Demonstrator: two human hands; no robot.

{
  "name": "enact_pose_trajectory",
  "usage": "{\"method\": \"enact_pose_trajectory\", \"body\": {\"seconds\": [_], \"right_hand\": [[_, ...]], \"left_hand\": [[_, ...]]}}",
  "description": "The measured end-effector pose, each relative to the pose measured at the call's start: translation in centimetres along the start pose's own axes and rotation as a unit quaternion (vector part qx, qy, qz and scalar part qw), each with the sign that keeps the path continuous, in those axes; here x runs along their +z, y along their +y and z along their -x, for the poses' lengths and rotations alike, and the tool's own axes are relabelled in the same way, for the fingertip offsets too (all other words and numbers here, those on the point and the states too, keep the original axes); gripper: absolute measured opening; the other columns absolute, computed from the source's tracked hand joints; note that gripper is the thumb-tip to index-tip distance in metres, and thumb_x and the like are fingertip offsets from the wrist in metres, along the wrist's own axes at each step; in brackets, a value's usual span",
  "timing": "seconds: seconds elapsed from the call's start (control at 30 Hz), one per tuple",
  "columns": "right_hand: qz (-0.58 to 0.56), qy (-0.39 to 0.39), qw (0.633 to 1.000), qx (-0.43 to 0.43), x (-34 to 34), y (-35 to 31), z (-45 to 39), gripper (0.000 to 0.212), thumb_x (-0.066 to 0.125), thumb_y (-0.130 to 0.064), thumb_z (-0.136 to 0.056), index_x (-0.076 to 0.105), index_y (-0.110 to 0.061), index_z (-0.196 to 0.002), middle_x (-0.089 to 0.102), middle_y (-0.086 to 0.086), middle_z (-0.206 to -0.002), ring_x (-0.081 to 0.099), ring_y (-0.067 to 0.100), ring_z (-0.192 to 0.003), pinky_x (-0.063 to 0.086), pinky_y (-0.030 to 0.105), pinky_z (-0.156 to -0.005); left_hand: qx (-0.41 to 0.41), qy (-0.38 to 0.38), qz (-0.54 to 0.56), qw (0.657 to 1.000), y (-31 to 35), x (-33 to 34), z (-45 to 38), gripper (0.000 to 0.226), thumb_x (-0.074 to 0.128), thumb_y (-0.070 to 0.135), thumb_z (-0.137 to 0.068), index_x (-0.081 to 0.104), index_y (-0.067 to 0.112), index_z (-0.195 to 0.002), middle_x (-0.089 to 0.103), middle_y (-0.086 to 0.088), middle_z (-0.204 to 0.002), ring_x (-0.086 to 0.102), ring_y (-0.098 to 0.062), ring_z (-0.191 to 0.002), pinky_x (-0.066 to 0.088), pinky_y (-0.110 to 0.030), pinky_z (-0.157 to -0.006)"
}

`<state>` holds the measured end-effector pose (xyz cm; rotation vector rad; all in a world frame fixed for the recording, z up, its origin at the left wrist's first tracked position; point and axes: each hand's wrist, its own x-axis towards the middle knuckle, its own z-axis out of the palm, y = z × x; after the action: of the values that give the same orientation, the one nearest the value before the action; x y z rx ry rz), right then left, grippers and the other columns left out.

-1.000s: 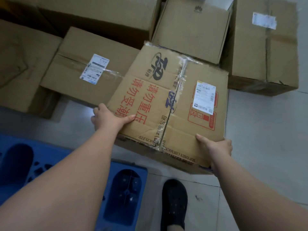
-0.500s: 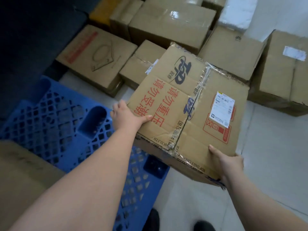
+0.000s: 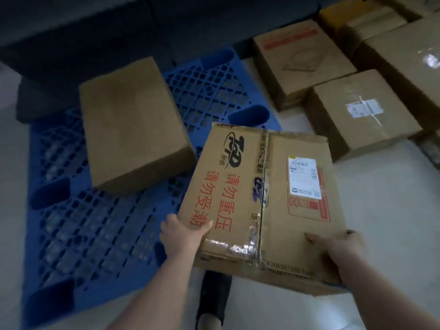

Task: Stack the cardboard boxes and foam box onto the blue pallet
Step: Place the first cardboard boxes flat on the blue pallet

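Overhead, printed box (image 3: 259, 201) gripped, pallet (image 3: 100, 234) edge below

The single head-worn camera looked steeply down and forward from close above, the blue pallet (image 3: 100, 222) toward nine o'clock, floor (image 3: 381, 210) at three o'clock, a shoe (image 3: 213, 298) at six.

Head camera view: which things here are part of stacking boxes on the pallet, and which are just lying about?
Part of the job:
printed box held in left hand and right hand
blue pallet
plain box on the pallet
labelled box and red-striped box, waiting on the floor

Just there:
black shoe
dark furniture
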<state>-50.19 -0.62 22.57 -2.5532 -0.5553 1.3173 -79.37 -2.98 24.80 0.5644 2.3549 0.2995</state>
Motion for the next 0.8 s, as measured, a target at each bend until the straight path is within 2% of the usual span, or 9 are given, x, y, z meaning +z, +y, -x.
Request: {"method": "enact_pose_trajectory", "body": {"seconds": [0.1, 0.23, 0.33, 0.4, 0.47, 0.53, 0.63, 0.7, 0.8], "right_hand": [[0.067, -0.009, 0.998, -0.017, 2.9, 1.7, 3.0, 0.085, 0.09, -0.034, -0.045, 0.045, -0.011, -0.114, 0.058, 0.014, -0.111, 0.058, 0.038, -0.099, 0.053, 0.052, -0.082], [0.126, -0.031, 0.991, 0.013, 8.9, 4.5, 7.4, 0.101, 0.088, -0.035, -0.049, 0.033, -0.011, -0.131, 0.047, 0.018, -0.127, 0.049, 0.039, -0.115, 0.046, 0.049, -0.094], [0.03, -0.147, 0.987, 0.058, 14.7, 6.6, 11.4, 0.094, 0.089, -0.024, -0.056, 0.032, -0.01, -0.13, 0.049, 0.017, -0.13, 0.052, 0.037, -0.116, 0.049, 0.046, -0.088], [0.012, -0.263, 0.96, 0.099, 18.5, 7.2, 14.3, 0.073, 0.085, -0.029, -0.064, 0.043, -0.016, -0.122, 0.054, 0.012, -0.127, 0.055, 0.034, -0.111, 0.051, 0.044, -0.078], [0.026, -0.342, 0.932, 0.122, 21.8, 7.2, 16.1, 0.075, 0.081, -0.038, -0.068, 0.041, -0.019, -0.128, 0.05, 0.008, -0.129, 0.048, 0.034, -0.118, 0.049, 0.051, -0.078], [0.026, -0.326, 0.938, 0.112, 24.3, 6.8, 16.4, 0.091, 0.08, -0.041, -0.067, 0.031, -0.012, -0.138, 0.046, 0.01, -0.133, 0.044, 0.035, -0.124, 0.046, 0.054, -0.089], [0.048, -0.18, 0.978, 0.095, 26.3, 5.9, 15.4, 0.111, 0.08, -0.043, -0.067, 0.016, 0.001, -0.145, 0.046, 0.017, -0.137, 0.05, 0.035, -0.121, 0.045, 0.048, -0.099], [0.058, -0.142, 0.982, 0.107, 26.8, 5.1, 14.6, 0.103, 0.08, -0.038, -0.069, 0.019, 0.006, -0.14, 0.046, 0.02, -0.133, 0.053, 0.034, -0.117, 0.047, 0.045, -0.097], [0.099, -0.173, 0.975, 0.1, 27.7, 4.6, 13.5, 0.077, 0.076, -0.038, -0.073, 0.043, 0.006, -0.126, 0.055, 0.018, -0.119, 0.06, 0.031, -0.106, 0.051, 0.043, -0.092]], "left_hand": [[-0.052, -0.012, 0.061, 0.997, -7.0, -1.6, 0.0, 0.081, 0.084, 0.044, -0.06, 0.048, 0.006, -0.122, 0.052, -0.014, -0.126, 0.052, -0.034, -0.116, 0.049, -0.051, -0.092], [-0.035, 0.023, 0.099, 0.994, -11.2, -4.3, -3.9, 0.086, 0.079, 0.043, -0.068, 0.039, 0.014, -0.138, 0.042, -0.013, -0.143, 0.042, -0.032, -0.13, 0.04, -0.051, -0.104], [-0.065, 0.039, 0.194, 0.978, -12.8, -5.9, -6.8, 0.105, 0.078, 0.036, -0.071, 0.01, 0.019, -0.15, 0.021, -0.008, -0.155, 0.026, -0.029, -0.141, 0.029, -0.05, -0.113], [-0.125, 0.026, 0.247, 0.961, -14.5, -5.9, -7.5, 0.105, 0.077, 0.03, -0.074, 0.007, 0.013, -0.149, 0.024, -0.013, -0.154, 0.03, -0.032, -0.139, 0.03, -0.047, -0.113], [-0.19, -0.015, 0.207, 0.96, -16.7, -5.0, -6.7, 0.103, 0.076, 0.034, -0.074, 0.009, 0.005, -0.148, 0.025, -0.017, -0.152, 0.032, -0.035, -0.136, 0.032, -0.046, -0.111], [-0.212, -0.037, 0.155, 0.964, -18.8, -3.5, -5.8, 0.109, 0.077, 0.04, -0.071, 0.008, 0.006, -0.148, 0.022, -0.015, -0.153, 0.03, -0.034, -0.137, 0.031, -0.044, -0.112], [-0.179, -0.021, 0.057, 0.982, -20.1, -2.4, -5.7, 0.114, 0.075, 0.046, -0.071, 0.0, 0.012, -0.15, 0.014, -0.012, -0.155, 0.022, -0.031, -0.141, 0.029, -0.045, -0.113], [-0.181, -0.022, 0.044, 0.982, -19.8, -2.4, -6.6, 0.117, 0.074, 0.046, -0.072, -0.008, 0.013, -0.149, 0.007, -0.012, -0.156, 0.017, -0.032, -0.142, 0.025, -0.046, -0.113], [-0.173, -0.014, 0.017, 0.985, -19.2, -2.9, -8.3, 0.118, 0.073, 0.044, -0.074, -0.013, 0.013, -0.148, 0.0, -0.013, -0.157, 0.013, -0.034, -0.143, 0.024, -0.05, -0.113]]}}
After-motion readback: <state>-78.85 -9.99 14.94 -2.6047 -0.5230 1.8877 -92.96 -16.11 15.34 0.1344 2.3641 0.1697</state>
